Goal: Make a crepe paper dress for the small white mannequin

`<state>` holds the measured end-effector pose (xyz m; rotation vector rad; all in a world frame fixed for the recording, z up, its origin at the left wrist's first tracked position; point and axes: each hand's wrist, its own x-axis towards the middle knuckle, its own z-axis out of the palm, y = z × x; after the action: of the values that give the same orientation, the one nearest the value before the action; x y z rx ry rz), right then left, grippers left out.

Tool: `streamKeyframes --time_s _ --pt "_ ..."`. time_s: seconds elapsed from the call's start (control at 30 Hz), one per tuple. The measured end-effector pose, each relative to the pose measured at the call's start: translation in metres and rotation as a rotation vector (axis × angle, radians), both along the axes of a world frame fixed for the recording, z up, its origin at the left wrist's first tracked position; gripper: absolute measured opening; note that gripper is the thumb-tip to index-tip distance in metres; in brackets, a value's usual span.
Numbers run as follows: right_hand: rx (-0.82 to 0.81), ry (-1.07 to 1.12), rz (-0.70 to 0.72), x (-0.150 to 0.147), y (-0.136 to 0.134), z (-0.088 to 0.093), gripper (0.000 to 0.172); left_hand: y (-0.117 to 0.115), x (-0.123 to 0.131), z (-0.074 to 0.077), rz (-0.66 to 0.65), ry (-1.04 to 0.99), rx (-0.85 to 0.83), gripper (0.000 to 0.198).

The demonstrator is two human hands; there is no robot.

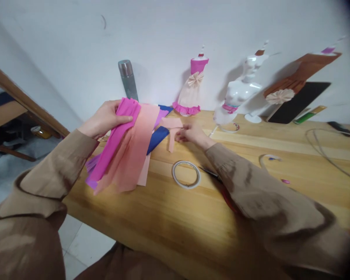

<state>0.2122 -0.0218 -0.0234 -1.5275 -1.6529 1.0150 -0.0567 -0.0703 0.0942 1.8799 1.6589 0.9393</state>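
Observation:
My left hand (103,118) is closed on a bunch of crepe paper strips (125,147), magenta on the left and peach beside it, lifted above the wooden table (169,217). Purple and dark blue sheets (159,138) lie under them. My right hand (191,133) rests on the table with its fingers pinched on a small pale pink paper piece (172,130). A roll of tape (186,174) lies just in front of my right forearm.
By the wall stand a grey flask (128,79), a small mannequin in a pink paper dress (191,91), a bare white mannequin (239,93) and a third in brown paper (291,81). Scissors (212,173), a cable (329,155) and a dark tablet (300,103) lie to the right.

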Motion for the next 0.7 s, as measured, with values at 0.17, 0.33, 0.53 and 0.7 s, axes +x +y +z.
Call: streamKeyframes --time_s 0.17,0.33,0.53,0.7 --pt "0.060 -0.011 -0.002 0.002 -0.018 0.009 0.015 0.007 -0.006 0.003 0.012 -0.451 -0.019 0.033" --pt "-0.098 0.381 0.325 -0.013 -0.049 0.034 0.021 0.018 0.013 -0.002 -0.164 -0.758 -0.155 0.031" --pt "-0.396 0.922 0.290 -0.035 -0.066 0.041 0.009 0.038 0.070 -0.032 -0.163 -0.960 -0.238 0.030" --pt "-0.447 0.872 0.046 -0.018 -0.063 0.024 0.016 0.024 0.085 -0.052 -0.237 -1.006 -0.388 0.043"
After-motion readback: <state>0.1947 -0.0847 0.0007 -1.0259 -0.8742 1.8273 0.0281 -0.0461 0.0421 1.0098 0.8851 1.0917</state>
